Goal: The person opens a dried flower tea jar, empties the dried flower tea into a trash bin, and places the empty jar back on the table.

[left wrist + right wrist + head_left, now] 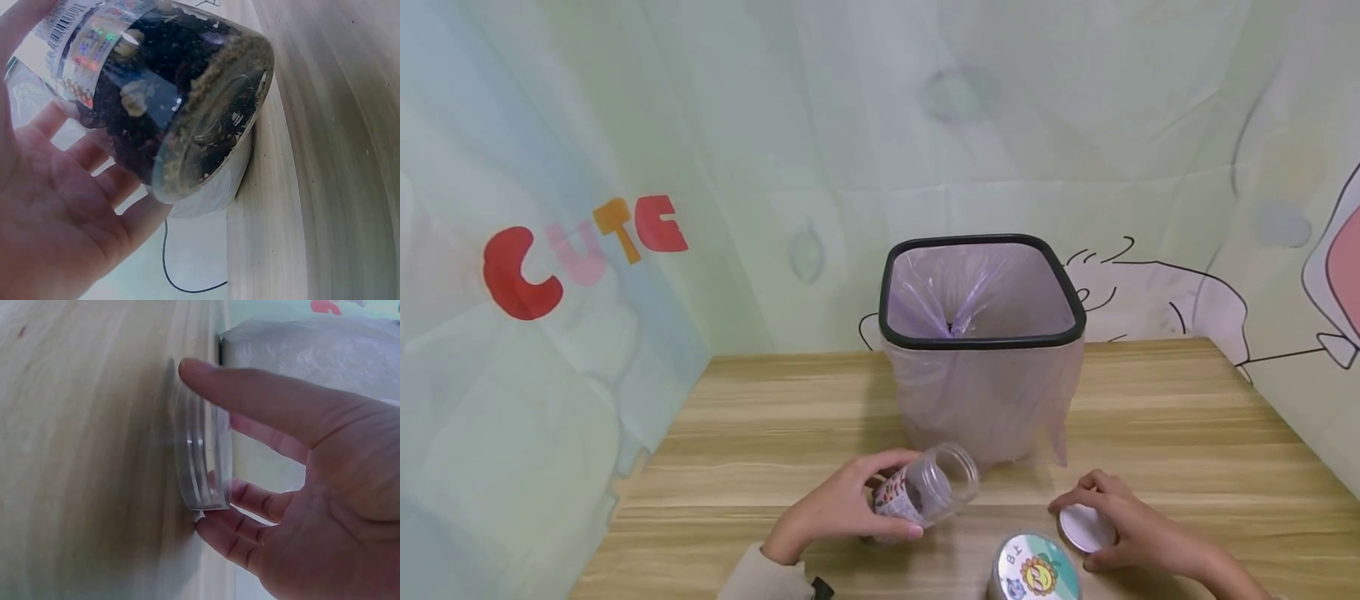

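Note:
My left hand [838, 504] grips a clear plastic jar [917, 496], tilted with its open mouth toward the right, in front of the bin. In the left wrist view, dark loose contents with pale bits [132, 100] fill the lower part, and a label with a barcode [65, 28] wraps its side. Over on the right, my right hand [1142, 529] holds a round lid [1086, 528] by its edge, close to the tabletop. Its clear ridged side [201, 456] shows between thumb and fingers in the right wrist view.
A bin with a black rim [981, 342] and a translucent liner stands at the back of the wooden table [760, 442]. A round container with a cartoon sun on its top [1037, 573] is at the front, between the hands. Printed curtains [820, 125] enclose the table.

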Available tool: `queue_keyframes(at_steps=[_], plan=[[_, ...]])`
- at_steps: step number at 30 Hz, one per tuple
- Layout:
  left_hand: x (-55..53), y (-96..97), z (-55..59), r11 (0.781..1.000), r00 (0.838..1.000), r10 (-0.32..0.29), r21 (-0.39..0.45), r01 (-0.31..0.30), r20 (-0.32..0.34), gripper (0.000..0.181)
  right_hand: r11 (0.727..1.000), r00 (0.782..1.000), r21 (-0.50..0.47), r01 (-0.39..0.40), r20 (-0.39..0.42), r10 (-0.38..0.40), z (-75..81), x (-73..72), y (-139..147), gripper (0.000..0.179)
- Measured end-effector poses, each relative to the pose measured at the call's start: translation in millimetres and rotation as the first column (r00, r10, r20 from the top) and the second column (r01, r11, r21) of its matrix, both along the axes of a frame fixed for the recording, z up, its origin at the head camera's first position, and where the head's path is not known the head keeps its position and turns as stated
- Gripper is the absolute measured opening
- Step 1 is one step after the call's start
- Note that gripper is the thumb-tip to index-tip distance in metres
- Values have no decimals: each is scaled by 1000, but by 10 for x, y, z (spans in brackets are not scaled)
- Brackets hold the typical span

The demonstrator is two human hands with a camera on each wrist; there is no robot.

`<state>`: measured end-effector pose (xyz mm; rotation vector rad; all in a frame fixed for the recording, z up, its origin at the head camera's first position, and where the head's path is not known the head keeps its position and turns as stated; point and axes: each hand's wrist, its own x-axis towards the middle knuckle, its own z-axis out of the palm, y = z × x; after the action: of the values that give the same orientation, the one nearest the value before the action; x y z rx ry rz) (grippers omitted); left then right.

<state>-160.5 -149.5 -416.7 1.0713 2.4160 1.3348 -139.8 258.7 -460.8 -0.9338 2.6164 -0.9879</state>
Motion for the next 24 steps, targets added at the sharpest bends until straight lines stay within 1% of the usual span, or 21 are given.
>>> queue_keyframes(at_steps=[3, 6, 9, 13, 17, 21, 22, 24], plan=[[-6, -18, 3, 1000, 1000, 11, 8, -11, 4, 69, 1000, 1000, -16, -8, 7, 8, 10, -5, 9, 55], [-11, -37, 1, 1000, 1000, 22, 17, -22, 6, 69, 1000, 999, -29, -6, 32, 7, 24, -16, 20, 55], [-9, -60, 2, 999, 999, 34, 26, -34, 9, 68, 999, 1000, -49, -13, -5, 12, 21, -28, 33, 52], [-6, -94, 12, 998, 999, 50, 45, -50, 9, 68, 992, 999, -130, -1, -44, -5, 23, -55, 47, 46], [-8, -126, 20, 996, 998, 58, 64, -58, 4, 67, 975, 995, -217, 48, -71, -65, 63, -93, 42, 40], [-8, -156, 33, 995, 997, 72, 71, -72, 9, 68, 947, 981, -292, 134, -94, -167, 128, -134, -1, 41], [-8, -164, 36, 994, 997, 78, 71, -79, 13, 68, 937, 976, -308, 163, -90, -200, 149, -145, -15, 42], [-9, -180, 42, 993, 996, 92, 70, -93, 15, 68, 913, 963, -335, 232, -55, -264, 205, -173, -37, 46]])
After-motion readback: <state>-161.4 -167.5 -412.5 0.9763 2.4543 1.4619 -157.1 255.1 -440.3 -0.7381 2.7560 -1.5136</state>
